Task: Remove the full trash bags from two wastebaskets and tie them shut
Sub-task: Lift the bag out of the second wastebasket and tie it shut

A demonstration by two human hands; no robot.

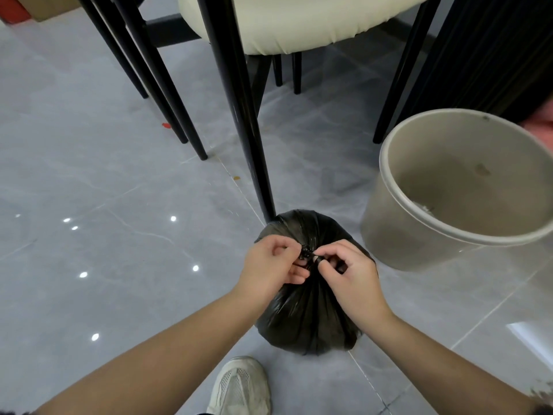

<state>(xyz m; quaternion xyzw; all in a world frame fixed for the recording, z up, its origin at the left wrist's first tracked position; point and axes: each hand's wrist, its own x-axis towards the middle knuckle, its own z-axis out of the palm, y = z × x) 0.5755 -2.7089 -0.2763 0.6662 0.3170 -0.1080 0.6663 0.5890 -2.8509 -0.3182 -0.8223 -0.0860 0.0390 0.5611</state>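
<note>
Both grips are working at the top of the bag [305, 319], which is sitting on the floor [104, 190] right by a chair leg [239, 100]. The left grip [269, 262] is curling its fingers round the gathered neck. The right grip [350, 271] is pinching a twisted end at the knot [308, 253]. The bin [389, 229] is standing just right of the bag, a shoe [239, 387] showing nearer me.

The trash bag [308, 313] sits on the floor [104, 190] at lower centre, with the left grip [273, 263] and right grip [350, 271] side by side on its gathered top. The wastebasket [389, 232] stands right of it, apart. A chair leg [239, 109] lands just behind the bag. A shoe [239, 387] lies below it.
</note>
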